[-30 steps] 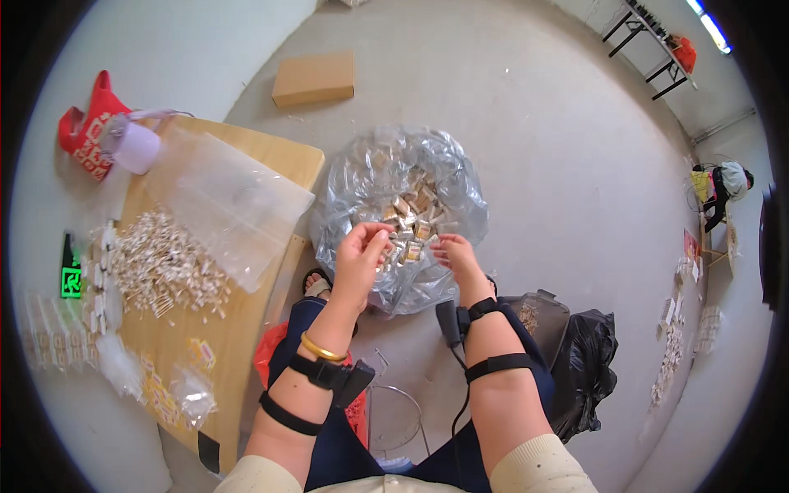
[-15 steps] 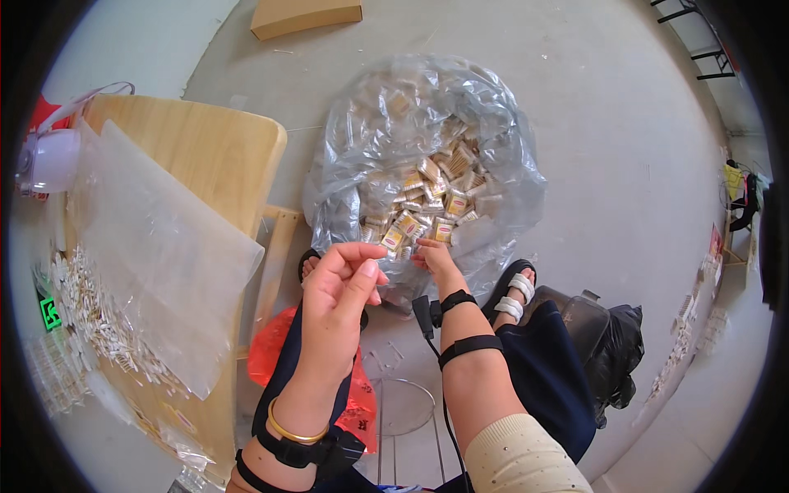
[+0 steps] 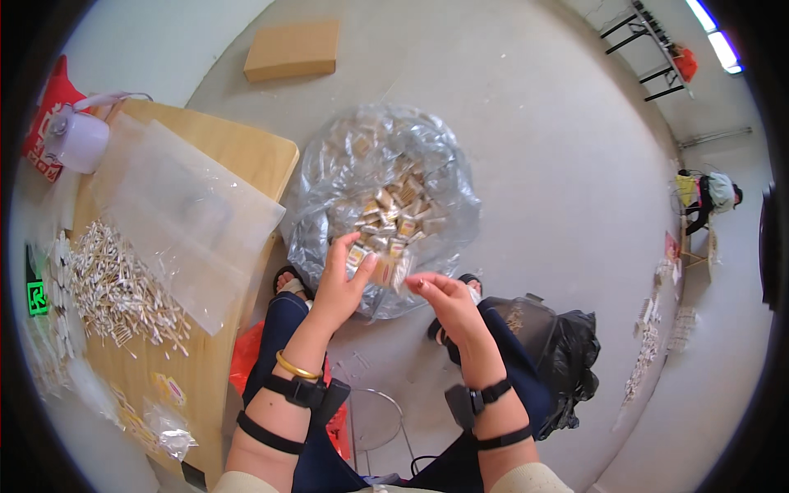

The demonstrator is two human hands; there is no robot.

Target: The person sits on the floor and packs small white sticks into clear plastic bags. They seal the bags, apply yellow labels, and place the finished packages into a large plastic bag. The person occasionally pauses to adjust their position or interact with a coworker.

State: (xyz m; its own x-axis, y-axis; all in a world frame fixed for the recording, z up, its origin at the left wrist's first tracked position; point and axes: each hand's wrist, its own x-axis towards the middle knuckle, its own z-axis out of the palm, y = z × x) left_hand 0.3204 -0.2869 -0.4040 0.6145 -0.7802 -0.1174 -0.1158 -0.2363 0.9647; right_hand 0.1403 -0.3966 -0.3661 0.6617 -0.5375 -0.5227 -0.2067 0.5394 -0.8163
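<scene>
A small clear packet of cotton swabs with a yellow-and-white label [image 3: 386,270] hangs between my hands, slightly blurred. Thumb and fingers of my right hand [image 3: 450,302] pinch its right edge. My left hand [image 3: 339,283] is at the packet's left side, thumb and index finger apart; its thumb tip is close to the packet, and contact is unclear. Beneath both hands stands a large clear plastic bag [image 3: 329,135], its mouth spread wide. Several similar swab packets [image 3: 386,212] lie heaped inside it.
On the left, a wooden table [image 3: 246,152] bears a pile of loose cotton swabs [image 3: 123,283], clear plastic sheets [image 3: 193,222] and a pale lilac pot-like appliance [image 3: 82,140]. A cardboard box [image 3: 292,51] lies on the floor beyond. A black bag [image 3: 571,370] sits at my right leg.
My right hand has come up from the heap with a swab packet in its fingers. My left hand has opened its thumb and index finger beside it. The view has shifted.
</scene>
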